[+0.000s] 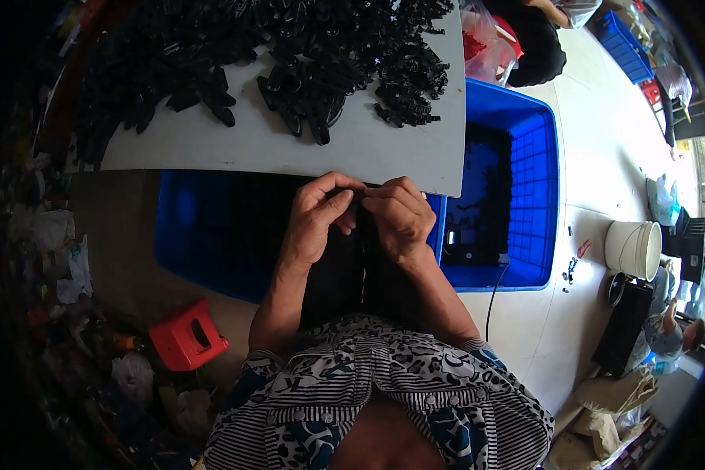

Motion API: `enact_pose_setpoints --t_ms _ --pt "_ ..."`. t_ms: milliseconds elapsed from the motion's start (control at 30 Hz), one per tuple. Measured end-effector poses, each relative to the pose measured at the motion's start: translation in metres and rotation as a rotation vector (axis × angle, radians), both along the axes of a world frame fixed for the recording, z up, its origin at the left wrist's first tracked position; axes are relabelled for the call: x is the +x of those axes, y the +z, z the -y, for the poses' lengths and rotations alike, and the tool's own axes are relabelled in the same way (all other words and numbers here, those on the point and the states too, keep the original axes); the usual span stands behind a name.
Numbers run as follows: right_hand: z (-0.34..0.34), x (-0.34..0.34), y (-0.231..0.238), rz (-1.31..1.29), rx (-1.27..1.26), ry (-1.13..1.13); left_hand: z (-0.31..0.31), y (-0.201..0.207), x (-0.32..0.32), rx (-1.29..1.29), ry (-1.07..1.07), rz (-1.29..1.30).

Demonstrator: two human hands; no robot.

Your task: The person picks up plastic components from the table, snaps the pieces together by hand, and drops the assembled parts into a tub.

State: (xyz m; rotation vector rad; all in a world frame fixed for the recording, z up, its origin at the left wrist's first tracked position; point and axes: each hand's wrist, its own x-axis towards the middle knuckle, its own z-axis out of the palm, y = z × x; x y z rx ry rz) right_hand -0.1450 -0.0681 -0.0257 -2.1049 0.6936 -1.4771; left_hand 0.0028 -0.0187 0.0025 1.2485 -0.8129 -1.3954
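Note:
My left hand (315, 218) and my right hand (403, 217) meet just off the near edge of the white table (243, 149). Both are closed in a pinch, their fingertips almost touching. A small dark bit seems to sit between them, but the fingers and the dark background hide its shape. Beyond my hands, heaps of black plastic parts cover the table. Longer clip-like pieces (313, 94) lie toward the left and middle, and smaller jagged pieces (407, 98) lie at the right.
Partly under the table, left of my hands, is a blue crate (182, 235). Another blue crate (534, 188) with dark contents stands at the right, a black cable (491, 309) near it. A red canister (182, 342) and a white bucket (630, 249) are on the floor. Another person's arm (554, 12) shows top right.

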Motion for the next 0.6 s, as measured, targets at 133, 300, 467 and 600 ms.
enact_pose_setpoints --t_ms 133,300,467,600 --pt "0.000 -0.004 -0.003 0.003 0.037 0.012 -0.001 -0.001 -0.001 0.011 -0.009 0.014" --pt "-0.004 -0.004 -0.005 -0.065 -0.066 0.038 -0.005 -0.005 -0.002 -0.052 0.035 0.104" --pt "-0.009 -0.001 -0.007 -0.091 -0.153 -0.016 -0.011 -0.006 -0.006 -0.082 0.109 0.152" --pt "-0.011 0.002 -0.006 -0.085 -0.182 -0.009 -0.016 -0.007 -0.004 -0.105 0.161 0.128"
